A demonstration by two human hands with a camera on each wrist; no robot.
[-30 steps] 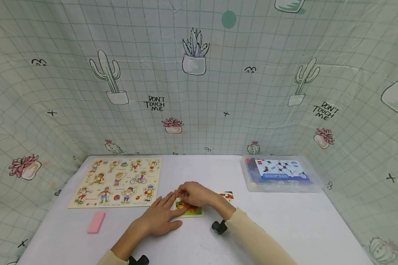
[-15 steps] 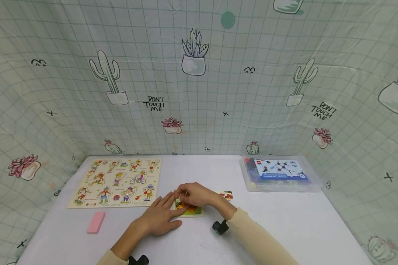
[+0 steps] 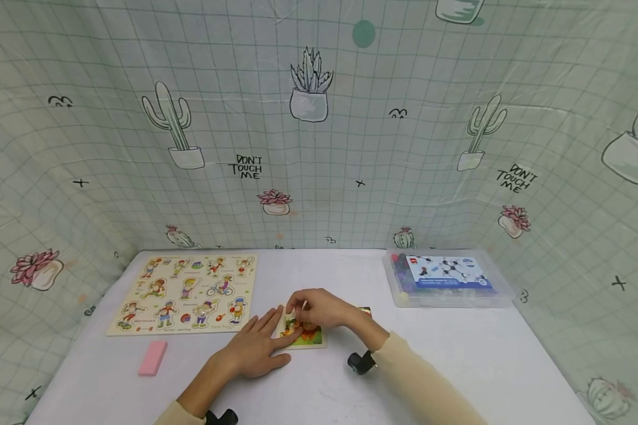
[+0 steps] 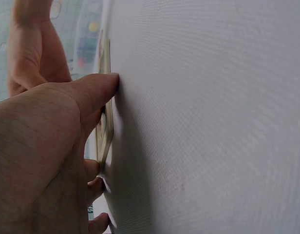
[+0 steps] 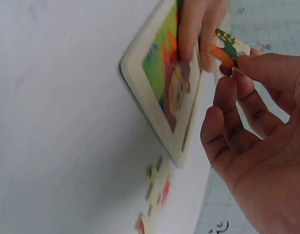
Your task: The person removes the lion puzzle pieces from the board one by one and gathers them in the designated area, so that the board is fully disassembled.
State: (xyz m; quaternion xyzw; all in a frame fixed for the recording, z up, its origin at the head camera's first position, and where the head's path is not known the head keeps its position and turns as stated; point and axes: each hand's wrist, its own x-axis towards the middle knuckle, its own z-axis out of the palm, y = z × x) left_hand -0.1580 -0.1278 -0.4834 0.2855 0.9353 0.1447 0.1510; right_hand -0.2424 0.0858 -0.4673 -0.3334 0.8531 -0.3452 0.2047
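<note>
A small framed jigsaw puzzle (image 3: 312,341) with an orange and green picture lies flat on the white table, in front of the person. My left hand (image 3: 252,352) rests with spread fingers at its left side, the index finger reaching over the picture. Just above the puzzle, my right hand (image 3: 323,308) pinches a jigsaw piece (image 5: 230,48) between thumb and fingers. That piece shows green, orange and cream in the right wrist view. Its frame (image 5: 136,62) appears there too, with part of the picture covered by the left hand's fingers. In the left wrist view the puzzle's edge (image 4: 110,117) shows behind the thumb.
Loose jigsaw pieces (image 5: 160,185) lie beside the puzzle, mostly behind the right wrist in the head view. A larger peg board (image 3: 183,295) with sports figures lies at left, a pink block (image 3: 153,358) below it. A clear plastic case (image 3: 452,278) stands at back right.
My right hand has lifted slightly and shifted right, with the jigsaw piece between its fingers, showing more of the puzzle's upper left. The left hand has stayed in place.
</note>
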